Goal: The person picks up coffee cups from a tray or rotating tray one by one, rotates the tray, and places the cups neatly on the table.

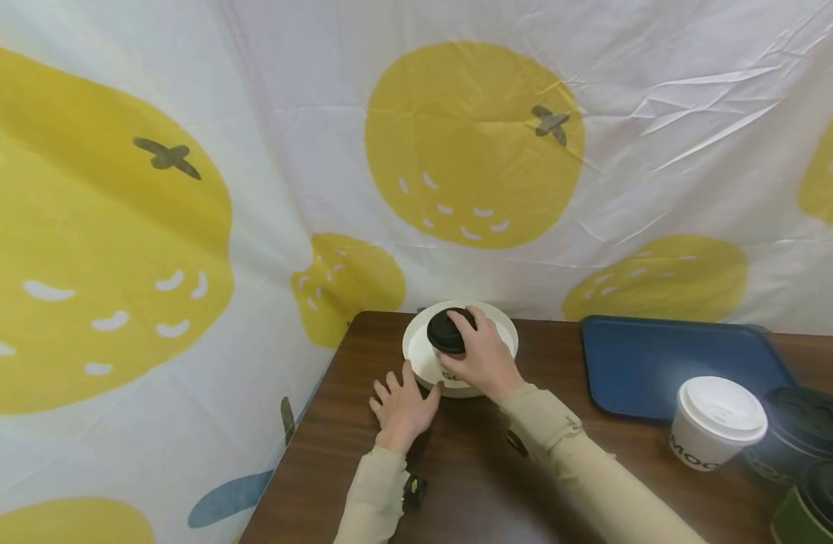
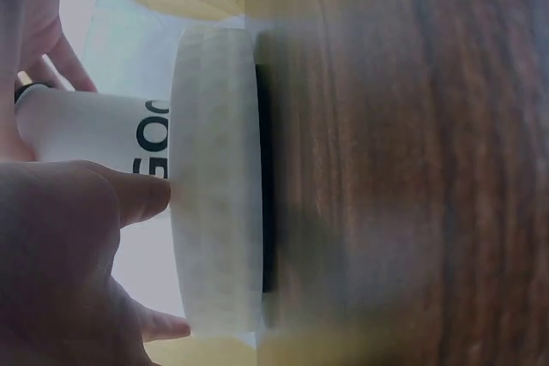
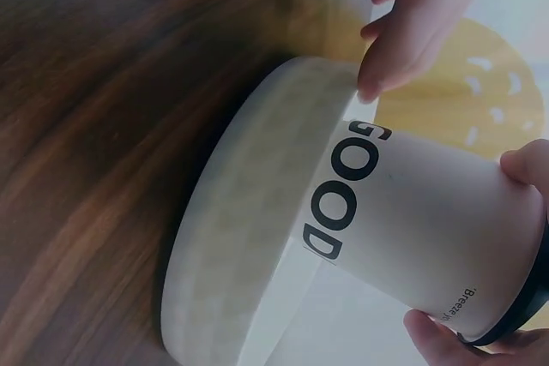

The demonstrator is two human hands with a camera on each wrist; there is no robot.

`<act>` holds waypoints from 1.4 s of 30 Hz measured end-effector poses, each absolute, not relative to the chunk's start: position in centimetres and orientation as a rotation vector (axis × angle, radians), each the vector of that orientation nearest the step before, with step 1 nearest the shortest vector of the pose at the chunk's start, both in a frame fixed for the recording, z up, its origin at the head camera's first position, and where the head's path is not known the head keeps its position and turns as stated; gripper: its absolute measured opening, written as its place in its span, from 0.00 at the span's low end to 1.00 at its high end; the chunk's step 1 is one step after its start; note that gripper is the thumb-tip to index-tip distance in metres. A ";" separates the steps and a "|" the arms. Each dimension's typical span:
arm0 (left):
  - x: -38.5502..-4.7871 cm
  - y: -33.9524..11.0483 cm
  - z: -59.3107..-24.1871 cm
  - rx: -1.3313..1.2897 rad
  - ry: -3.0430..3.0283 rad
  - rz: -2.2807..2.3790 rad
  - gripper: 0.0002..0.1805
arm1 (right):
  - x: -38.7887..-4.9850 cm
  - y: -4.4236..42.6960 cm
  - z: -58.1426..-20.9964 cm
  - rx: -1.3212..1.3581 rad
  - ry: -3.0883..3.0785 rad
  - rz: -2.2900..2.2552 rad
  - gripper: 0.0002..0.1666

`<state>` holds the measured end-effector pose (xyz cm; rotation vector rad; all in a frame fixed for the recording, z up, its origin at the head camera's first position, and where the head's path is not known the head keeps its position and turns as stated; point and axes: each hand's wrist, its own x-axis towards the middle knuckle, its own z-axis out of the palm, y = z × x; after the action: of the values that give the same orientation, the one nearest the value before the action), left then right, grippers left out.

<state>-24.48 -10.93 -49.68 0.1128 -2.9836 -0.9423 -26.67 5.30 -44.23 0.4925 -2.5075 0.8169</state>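
A white paper cup (image 3: 429, 229) with a black lid (image 1: 445, 332) stands upright within a round white tray (image 1: 416, 344). Dark letters on the cup read "GOOD" in the right wrist view; its bottom is hidden behind the tray's rim. My right hand (image 1: 487, 355) grips the cup from above near its lid, thumb and fingers on opposite sides. At the tray's near left side is my left hand (image 1: 402, 408), fingers spread and extended, with fingertips at the rim. The left wrist view shows a narrow dark layer beneath the tray's pale side wall (image 2: 214, 186).
A blue rectangular tray (image 1: 661, 363) lies to the right on the brown wooden table (image 1: 470, 468). Near its front edge stands a white-lidded paper cup (image 1: 704, 446), beside a dark cup (image 1: 810, 423) and a green one (image 1: 800, 521). Fruit-patterned cloth (image 1: 307, 113) hangs behind and left.
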 end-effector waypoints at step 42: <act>-24.6 -11.1 -49.6 0.133 -3.052 -0.895 0.46 | -25.1 7.0 -42.9 0.459 -2.471 0.738 0.40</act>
<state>-24.62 -11.07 -49.59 0.1333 -3.0516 -0.8946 -25.13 6.97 -42.93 0.4588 -2.4708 0.7376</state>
